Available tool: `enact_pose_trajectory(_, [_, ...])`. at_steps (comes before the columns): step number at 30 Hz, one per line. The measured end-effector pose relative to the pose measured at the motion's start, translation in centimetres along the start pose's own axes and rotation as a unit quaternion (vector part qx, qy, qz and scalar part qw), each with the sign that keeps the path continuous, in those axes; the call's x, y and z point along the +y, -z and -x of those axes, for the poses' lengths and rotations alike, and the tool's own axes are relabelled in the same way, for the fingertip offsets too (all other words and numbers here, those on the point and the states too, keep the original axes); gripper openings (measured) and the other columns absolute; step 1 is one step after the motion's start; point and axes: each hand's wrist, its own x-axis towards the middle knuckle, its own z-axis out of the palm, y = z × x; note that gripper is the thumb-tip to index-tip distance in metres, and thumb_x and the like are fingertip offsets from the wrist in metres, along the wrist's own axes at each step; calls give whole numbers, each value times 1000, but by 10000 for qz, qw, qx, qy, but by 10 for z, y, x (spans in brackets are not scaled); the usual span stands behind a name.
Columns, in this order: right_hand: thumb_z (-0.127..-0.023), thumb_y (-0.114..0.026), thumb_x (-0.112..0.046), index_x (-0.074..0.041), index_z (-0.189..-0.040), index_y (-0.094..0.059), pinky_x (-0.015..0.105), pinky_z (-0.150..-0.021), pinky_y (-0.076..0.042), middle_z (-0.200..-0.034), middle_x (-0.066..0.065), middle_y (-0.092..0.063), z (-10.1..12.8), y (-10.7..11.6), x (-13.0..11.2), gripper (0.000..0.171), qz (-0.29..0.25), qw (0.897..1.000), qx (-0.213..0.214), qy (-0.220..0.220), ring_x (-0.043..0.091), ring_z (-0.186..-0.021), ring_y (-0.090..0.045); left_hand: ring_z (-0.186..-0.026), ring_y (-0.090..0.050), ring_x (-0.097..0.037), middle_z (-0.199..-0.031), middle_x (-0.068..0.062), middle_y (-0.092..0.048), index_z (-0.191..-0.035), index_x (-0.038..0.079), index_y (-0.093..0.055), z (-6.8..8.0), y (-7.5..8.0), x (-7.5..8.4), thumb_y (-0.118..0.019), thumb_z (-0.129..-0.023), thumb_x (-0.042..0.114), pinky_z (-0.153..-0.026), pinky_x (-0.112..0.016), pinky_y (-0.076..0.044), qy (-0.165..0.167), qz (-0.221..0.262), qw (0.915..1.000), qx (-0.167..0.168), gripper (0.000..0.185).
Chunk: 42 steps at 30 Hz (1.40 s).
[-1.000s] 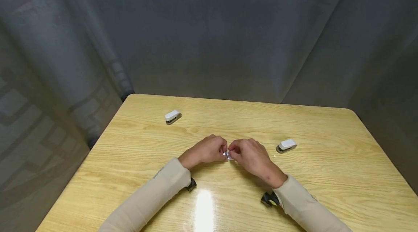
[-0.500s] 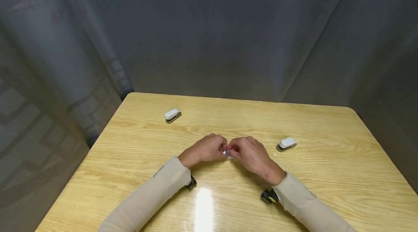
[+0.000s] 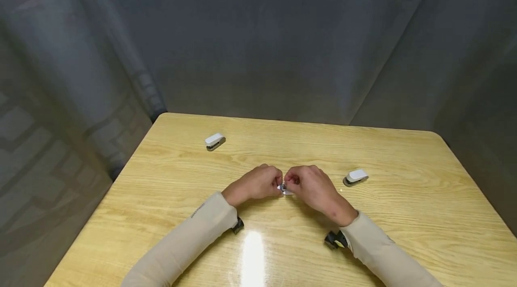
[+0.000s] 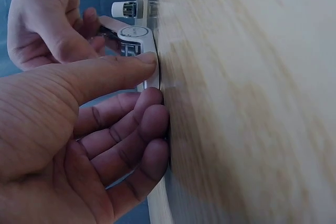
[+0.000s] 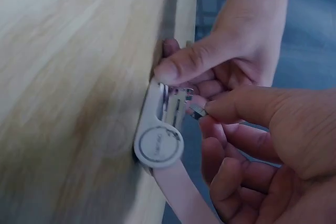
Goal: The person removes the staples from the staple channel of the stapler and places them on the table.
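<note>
A white stapler with a round, lettered hinge [image 5: 159, 145] lies opened up on the table, its metal staple channel [image 5: 177, 109] exposed. My left hand [image 3: 260, 182] holds it at one end, the thumb [image 4: 123, 72] pressed on the white body and the other fingers curled beside it near the tabletop. Between thumb and fingertips, my right hand [image 3: 311, 188] pinches a small metal piece [image 5: 198, 112] that looks like a short strip of staples, just beside the channel. In the head view the fingers largely hide the stapler [image 3: 287, 192].
Two more white-and-grey staplers stand on the wooden table [image 3: 404, 215]: one at the back left [image 3: 215, 141], one right of my right hand [image 3: 356, 177]. A tiny white bit [image 3: 341, 190] lies near the latter. Grey curtains [image 3: 258, 44] hang behind the table.
My right hand's fingertips have drawn slightly away from the left hand, and a bit more of the stapler shows between them. The left hand keeps its hold in place.
</note>
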Motion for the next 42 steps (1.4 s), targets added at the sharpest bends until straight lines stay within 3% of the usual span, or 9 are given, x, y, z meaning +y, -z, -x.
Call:
enact_pose_trajectory(6, [-89, -76, -6, -13, -88, -76, 27, -62, -49, -77, -12, -66, 10, 10, -3, 8, -46, 10000, -24, 50, 4, -67, -55, -60, -52, -6, -70, 9, -61, -82, 14, -68, 1, 0, 1, -84, -88, 16, -59, -22, -43, 114, -30, 9999, -42, 18])
enact_pose_trajectory(12, [-89, -75, -4, -16, -88, -76, 26, -58, -45, -78, -16, -65, 29, 15, -6, 12, -356, 9985, -336, 256, 2, -64, -51, -59, -49, -7, -68, 7, -59, -82, 14, -67, 1, -1, 2, -84, -88, 15, -58, -23, -42, 37, -124, 9999, -10, 18])
enact_pose_trajectory(21, [-89, -78, -6, -19, -86, -75, 25, -64, -48, -81, -19, -65, 50, 3, -7, 14, -558, 9937, -837, 497, -2, -69, -54, -60, -49, -6, -67, 8, -58, -81, 15, -66, 0, -3, 1, -84, -88, 16, -60, -23, -42, 33, -210, 9998, -4, 19])
enact_pose_trajectory(29, [-89, -75, -3, -19, -85, -74, 24, -68, -49, -79, -20, -63, 54, -6, -5, 17, -921, 9854, -1259, 679, -2, -71, -54, -58, -47, -6, -66, 8, -58, -80, 15, -67, 1, -4, 1, -83, -88, 16, -57, -23, -39, 64, -159, 9998, 98, 18])
enact_pose_trajectory(42, [-88, -80, -11, -24, -81, -71, 25, -63, -45, -75, -24, -57, 57, -6, -4, 18, -330, 9890, -1282, 661, -3, -69, -51, -57, -45, -5, -60, 11, -53, -85, 13, -73, 7, -5, 3, -83, -87, 17, -55, -22, -38, 17, -430, 9985, 341, 11])
